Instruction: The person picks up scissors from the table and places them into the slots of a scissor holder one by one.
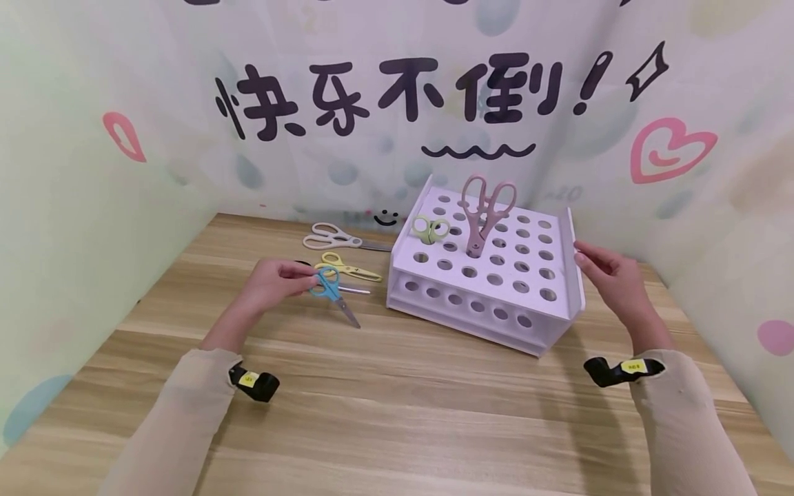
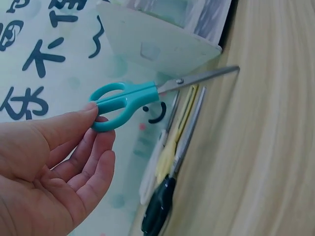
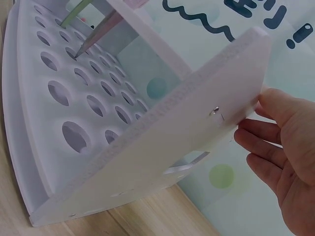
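**Blue scissors [image 1: 334, 295] pinched in your left hand [image 1: 282, 279], your right hand [image 1: 614, 275] at the multi-hole rack [image 1: 507, 292]**

Before you spreads the wood-grain tabletop [image 1: 372, 413]. On it, toward 1 o'clock, stands the white rack.

Your hands are well apart. The right, between 1 and 2 o'clock, has its fingertips at the edge of the rack's right side panel, probably steadying it; whether they pinch it, I cannot tell.

The pink scissors [image 1: 477, 239] stand in a rack hole, handles up, which likely keeps their points out of the way. The white scissors [image 1: 349, 240] lie between 11 and 12 o'clock, blades toward 3; nearer you lie the yellow scissors [image 1: 358, 273] and a black-handled tool [image 2: 160, 209], pointing similarly.

At 11 o'clock, your left thumb and fingers pinch the blue scissors by the handle, blades slanting toward 5 o'clock, a hold that seems meant to keep skin off the metal. The small green scissors [image 1: 429, 238] stand in a hole at the pink pair's 9 o'clock.
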The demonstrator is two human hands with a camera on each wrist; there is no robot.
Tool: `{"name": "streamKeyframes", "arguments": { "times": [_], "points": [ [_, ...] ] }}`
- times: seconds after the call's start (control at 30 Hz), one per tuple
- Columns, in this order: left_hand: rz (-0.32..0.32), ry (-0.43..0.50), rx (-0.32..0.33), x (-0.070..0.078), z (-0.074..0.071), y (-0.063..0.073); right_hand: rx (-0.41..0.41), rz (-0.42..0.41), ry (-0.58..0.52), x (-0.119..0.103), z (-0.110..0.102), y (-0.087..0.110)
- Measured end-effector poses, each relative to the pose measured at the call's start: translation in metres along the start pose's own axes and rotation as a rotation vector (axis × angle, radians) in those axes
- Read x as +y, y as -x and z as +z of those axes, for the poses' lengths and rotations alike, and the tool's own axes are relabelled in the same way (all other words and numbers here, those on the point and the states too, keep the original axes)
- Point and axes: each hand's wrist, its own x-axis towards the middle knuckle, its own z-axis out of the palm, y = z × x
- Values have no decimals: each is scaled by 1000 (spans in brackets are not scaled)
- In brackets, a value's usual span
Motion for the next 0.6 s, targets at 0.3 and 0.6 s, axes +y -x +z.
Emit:
{"name": "streamKeyframes", "arguments": {
  "times": [0.3,0.6],
  "points": [
    [12,-47,-6,23,1,4,-4,9,-7,0,0,0],
    [107,-106,8,53,2,7,-13,20,-7,-1,0,0]
  ]
}}
